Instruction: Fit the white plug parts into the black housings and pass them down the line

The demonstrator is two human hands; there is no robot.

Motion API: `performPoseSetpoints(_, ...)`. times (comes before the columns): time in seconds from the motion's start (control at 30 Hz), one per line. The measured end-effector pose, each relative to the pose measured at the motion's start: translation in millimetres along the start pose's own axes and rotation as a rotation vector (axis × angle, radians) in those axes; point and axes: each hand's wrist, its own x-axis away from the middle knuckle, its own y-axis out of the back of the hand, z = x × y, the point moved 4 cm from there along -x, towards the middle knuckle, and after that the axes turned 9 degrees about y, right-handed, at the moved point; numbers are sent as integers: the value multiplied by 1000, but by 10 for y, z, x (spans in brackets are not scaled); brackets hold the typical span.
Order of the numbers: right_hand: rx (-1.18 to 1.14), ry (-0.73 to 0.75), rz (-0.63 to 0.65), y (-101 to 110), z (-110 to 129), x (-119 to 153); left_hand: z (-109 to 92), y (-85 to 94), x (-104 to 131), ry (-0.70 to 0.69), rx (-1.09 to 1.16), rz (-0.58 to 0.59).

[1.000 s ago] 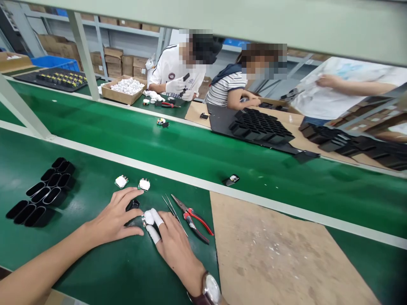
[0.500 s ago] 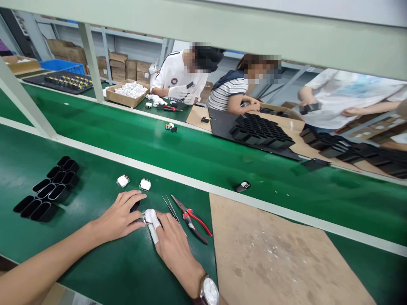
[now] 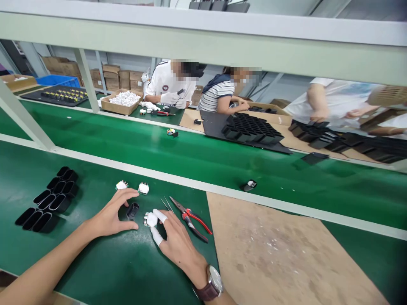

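Observation:
My left hand (image 3: 112, 216) is open, thumb and fingers spread in a C around a small black plastic case (image 3: 132, 211) that sits on the green bench. My right hand (image 3: 171, 233), with white covers on thumb and forefinger, holds a small circuit board with a white top (image 3: 150, 219) between those two fingertips, just right of the case. Two similar white-topped boards, one on the left (image 3: 121, 185) and one on the right (image 3: 143, 188), lie beyond my left hand. Tweezers (image 3: 166, 204) and red-handled pliers (image 3: 190, 218) lie beside my right hand, the tweezers partly hidden by it.
Several black cases (image 3: 52, 197) stand at the left. A stained cardboard sheet (image 3: 286, 250) covers the bench at the right. Past a pale rail (image 3: 178, 181), a green belt (image 3: 133, 142) carries a case (image 3: 249, 185) and a board (image 3: 172, 132). Co-workers sit opposite.
My left fingers have spread apart, baring the black case. My right fingertips have parted wider around the board. The view tilts upward. A co-worker's hand at right has lowered toward the black cases.

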Motion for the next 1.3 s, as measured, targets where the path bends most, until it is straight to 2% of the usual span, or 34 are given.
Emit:
performPoseSetpoints(0.1, -45, 11, -95, 101, 90, -62, 45, -26, 7, 63, 49, 92)
performPoseSetpoints(0.2, -64, 35, -152, 173, 179, -92, 52, -95, 18, 67, 62, 129)
performPoseSetpoints(0.37, -14, 84, -213, 176, 234, -51, -18, -190, 36, 10, 27, 66)
performPoseSetpoints(0.53, 50, 149, -243, 163, 260, -10, -157, -203, 54, -93, -9, 23)
performPoseSetpoints(0.7, 125, 201, -195, 155, 300, -31, -169, -215, 46, -103, -23, 66)
performPoseSetpoints(1.1, 194, 151, -127, 142, 316, -52, -136, -254, 52, -99, -81, 102)
performPoseSetpoints(1.3, 209, 161, -97, 180, 340, -95, -141, -274, 52, -146, -105, 76)
